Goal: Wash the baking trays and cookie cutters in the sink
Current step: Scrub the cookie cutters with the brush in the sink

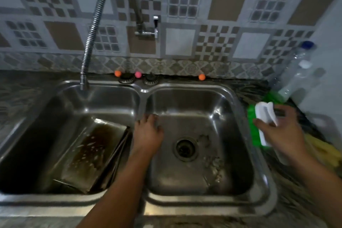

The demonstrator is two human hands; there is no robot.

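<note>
head | left hand (148, 131) relaxed over right basin | right hand (279, 131) gripping white-green brush (263, 116) | greasy baking trays (90, 152) lower left | next, I'd guess: scrub them

Baking trays (88, 153) lean across the left basin (33, 135), crowding it beneath the faucet hose (92, 29). The right basin (231, 153) lies open around its drain (185, 148). Bottles (296, 76) crowd the right worktop (288, 205).

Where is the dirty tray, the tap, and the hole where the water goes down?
baking tray (88, 153), head view: on its stained inner bottom.
tap (84, 81), head view: on the spout's metal tip.
drain (185, 148), head view: on the strainer's middle, right basin.
</note>
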